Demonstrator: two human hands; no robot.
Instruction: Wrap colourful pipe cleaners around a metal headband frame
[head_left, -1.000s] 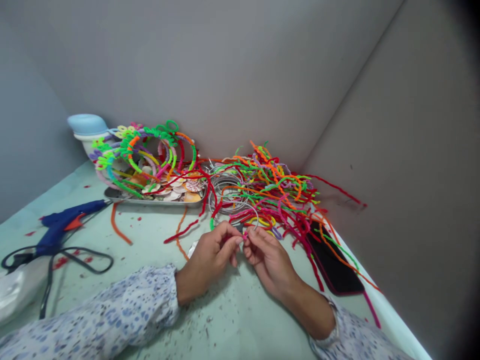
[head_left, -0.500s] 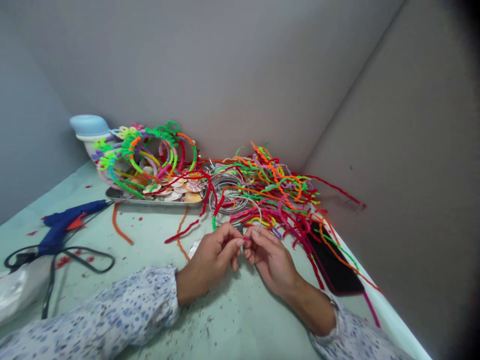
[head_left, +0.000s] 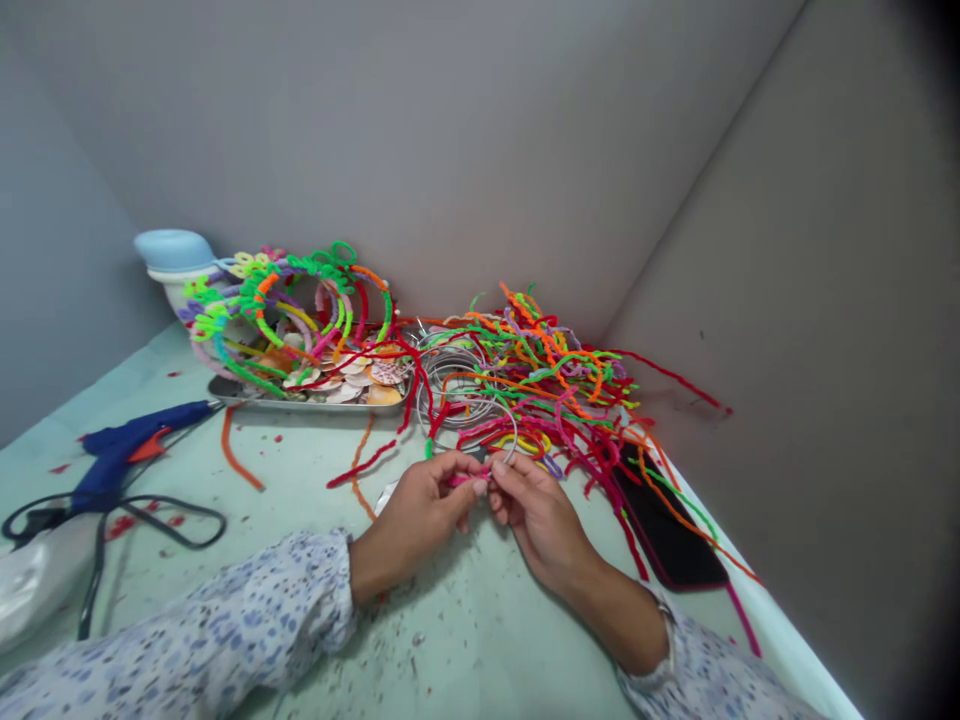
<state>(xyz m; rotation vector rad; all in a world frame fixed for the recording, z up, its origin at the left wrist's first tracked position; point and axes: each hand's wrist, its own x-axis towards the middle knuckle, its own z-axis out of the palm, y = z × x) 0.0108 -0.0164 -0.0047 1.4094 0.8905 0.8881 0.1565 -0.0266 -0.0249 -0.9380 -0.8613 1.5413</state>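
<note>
My left hand (head_left: 424,512) is closed in a pinch on a bright pink pipe cleaner (head_left: 469,480), just left of my right fingertips. Thumb and fingers of my right hand (head_left: 541,518) pinch a thin silver wire ring (head_left: 515,428) where the pink piece meets it. The ring curves up and away from the fingers, over other wire rings (head_left: 450,358) lying behind. The fingertips of both hands nearly touch, and they hide part of the pink piece. Beyond the hands lies a tangled heap of coloured pipe cleaners (head_left: 555,350).
A metal tray (head_left: 315,405) of seashells (head_left: 352,380) carries several pipe-cleaner-wrapped rings (head_left: 285,290). Behind it stands a white container with a blue top (head_left: 176,250). A blue glue gun (head_left: 112,450) with its black cord lies left. A phone (head_left: 675,530) lies right, near the table edge.
My left fingers have shifted slightly on the pink pipe cleaner, and more of it shows between finger and thumb. My right hand keeps its pinch in nearly the same place.
</note>
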